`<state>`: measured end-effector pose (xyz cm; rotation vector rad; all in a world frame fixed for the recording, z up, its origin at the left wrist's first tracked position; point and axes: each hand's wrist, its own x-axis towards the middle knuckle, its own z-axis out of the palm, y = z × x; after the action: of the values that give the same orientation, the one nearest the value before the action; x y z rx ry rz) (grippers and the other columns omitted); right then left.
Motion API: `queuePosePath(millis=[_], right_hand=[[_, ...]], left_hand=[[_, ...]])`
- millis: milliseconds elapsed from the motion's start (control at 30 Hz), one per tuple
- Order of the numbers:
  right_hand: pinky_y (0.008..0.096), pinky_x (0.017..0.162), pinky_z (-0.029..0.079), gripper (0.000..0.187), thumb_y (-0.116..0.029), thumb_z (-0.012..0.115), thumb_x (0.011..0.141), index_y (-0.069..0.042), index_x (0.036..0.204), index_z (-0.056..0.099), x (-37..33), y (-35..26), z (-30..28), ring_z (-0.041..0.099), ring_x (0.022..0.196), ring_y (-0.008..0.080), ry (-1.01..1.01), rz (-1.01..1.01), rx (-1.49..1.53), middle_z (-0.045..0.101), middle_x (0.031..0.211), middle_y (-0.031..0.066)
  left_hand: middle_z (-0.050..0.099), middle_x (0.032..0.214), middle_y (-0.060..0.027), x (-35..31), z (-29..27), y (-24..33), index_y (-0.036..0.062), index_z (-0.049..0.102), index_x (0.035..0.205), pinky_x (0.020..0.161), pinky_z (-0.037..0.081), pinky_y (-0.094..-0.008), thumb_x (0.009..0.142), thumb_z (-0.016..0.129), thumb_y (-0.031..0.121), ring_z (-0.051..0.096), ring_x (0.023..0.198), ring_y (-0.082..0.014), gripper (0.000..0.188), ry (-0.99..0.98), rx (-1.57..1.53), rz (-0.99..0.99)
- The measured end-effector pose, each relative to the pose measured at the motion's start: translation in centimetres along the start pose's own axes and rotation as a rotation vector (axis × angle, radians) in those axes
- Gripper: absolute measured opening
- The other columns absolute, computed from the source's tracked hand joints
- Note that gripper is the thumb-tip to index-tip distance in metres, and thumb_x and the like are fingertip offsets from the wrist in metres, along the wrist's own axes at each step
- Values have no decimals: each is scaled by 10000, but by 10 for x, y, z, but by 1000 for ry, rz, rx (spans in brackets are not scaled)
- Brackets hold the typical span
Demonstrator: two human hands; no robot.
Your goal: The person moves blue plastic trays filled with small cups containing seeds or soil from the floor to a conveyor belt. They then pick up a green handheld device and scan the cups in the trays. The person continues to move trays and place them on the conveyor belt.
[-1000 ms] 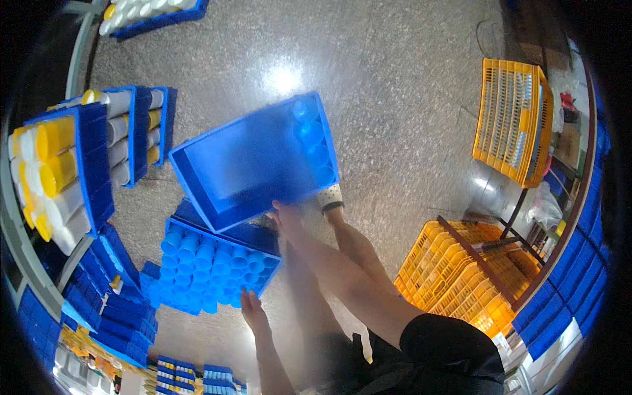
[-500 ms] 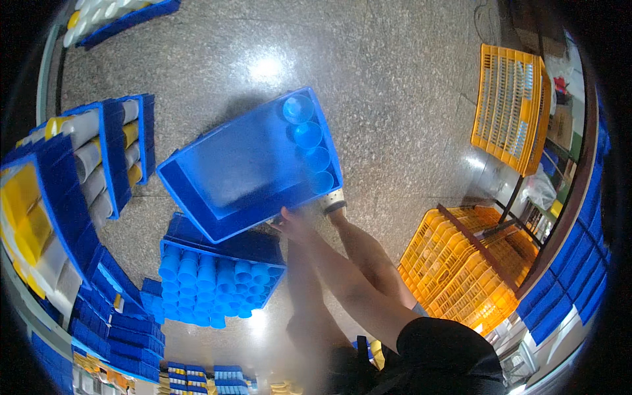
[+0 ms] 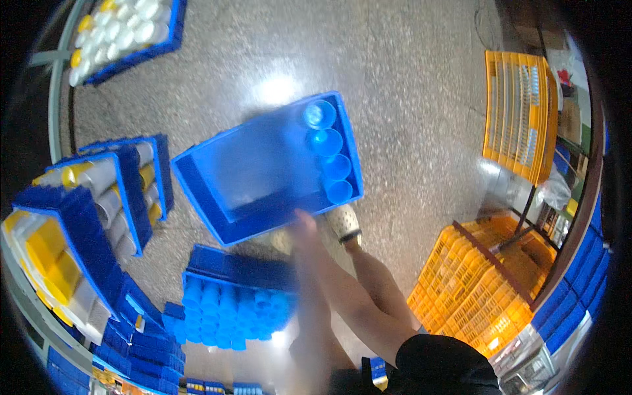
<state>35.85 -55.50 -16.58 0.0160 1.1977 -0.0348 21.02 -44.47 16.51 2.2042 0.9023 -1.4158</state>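
Note:
A large blue crate (image 3: 227, 230) lies at an angle in front of me. Several light-blue plastic cups (image 3: 326, 143) stand in a row along its right end; bare crate bottom shows to their left. My right hand (image 3: 305, 227) is at the near rim, its fingers smeared by motion, so I cannot make out whether they grip it. Lower down, a heavily blurred skin-coloured shape (image 3: 313, 352) may be my left hand or arm; no fingers show. Close by on the near left, a second blue crate (image 3: 237, 264) holds stacked rows of light-blue cups (image 3: 227, 313).
Blue crates (image 3: 131, 197) of white and yellow containers line the left side. Another such crate (image 3: 131, 56) is at the far left. An orange slatted crate (image 3: 520, 112) stands far right, with more orange crates (image 3: 471, 289) near right. My shoe (image 3: 345, 222) is beside the crate.
The view has shifted, so most things appear farther right and lower. The large crate has turned slightly, and my right hand remains near its rim, now more blurred.

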Motion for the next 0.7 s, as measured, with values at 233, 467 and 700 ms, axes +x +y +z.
queuePosePath(millis=[233,467,700], right_hand=[[500,1039,403,473,-238,672,852,-93,1269,501,54,-113,145,525,1134,288,-154,-115,-72,533,1282,96],[541,1046,429,651,-385,695,856,-48,1338,417,103,-264,313,477,1225,358,-173,-324,-131,484,1323,166],[501,980,502,605,-303,628,905,24,1348,377,165,-440,430,499,1138,348,-448,-449,-533,458,1335,192]], left_hand=[[552,1216,-190,15,-48,61,41,520,1277,984,433,-476,690,747,378,503,1156,-405,713,172,-84,122],[531,1240,-203,34,-41,126,53,508,1299,985,428,-476,706,754,287,497,1156,-407,683,329,-24,126],[504,1254,-218,-25,46,238,36,475,1305,965,441,-460,786,684,365,492,1169,-399,649,395,-29,-232]])
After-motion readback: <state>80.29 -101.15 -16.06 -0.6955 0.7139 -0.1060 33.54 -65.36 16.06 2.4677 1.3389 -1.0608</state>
